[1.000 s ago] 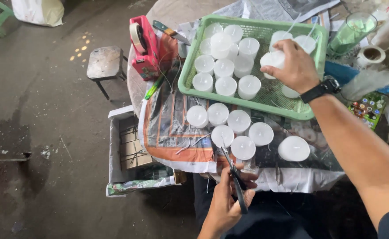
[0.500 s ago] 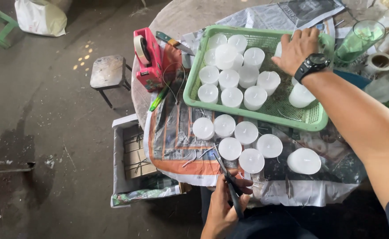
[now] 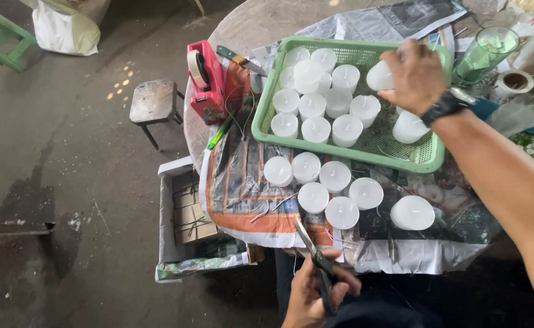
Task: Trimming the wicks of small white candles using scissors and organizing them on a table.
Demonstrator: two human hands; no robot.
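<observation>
Dark, stained concrete floor [image 3: 54, 182] fills the left of the view, with a small wooden stool [image 3: 153, 103] on it and a cardboard box [image 3: 191, 212] wedged against the near-left edge of the round worktop [image 3: 249, 27]. Newspaper sheets [image 3: 236, 188] cover the worktop and overhang its near edge. On the far side sits a green plastic basket [image 3: 425, 159] crowded with white candles, some stacked on others. Left of it stands a red tape dispenser [image 3: 206, 82]; a green glass [image 3: 486, 54] stands at the far right.

Seven more white candles [image 3: 335, 176] stand loose on the newspaper just near the basket, close together, the largest one [image 3: 412, 212] apart to the right.

The right hand [image 3: 416, 76] hovers over the basket's far-right corner, fingers curled around one white candle [image 3: 380, 76]. The left hand [image 3: 312, 294] is low at the near edge, wrapped around the handles of dark scissors [image 3: 315, 258] whose blades point up toward the loose candles.

The risks, as I judge them: the piled candles in the basket could topple if the right forearm brushes them; the scissor tips sit near the closest candle [image 3: 342, 212] and could gouge its wax; and the loose candles rest on overhanging paper, so a tug on it could send them rolling off.
</observation>
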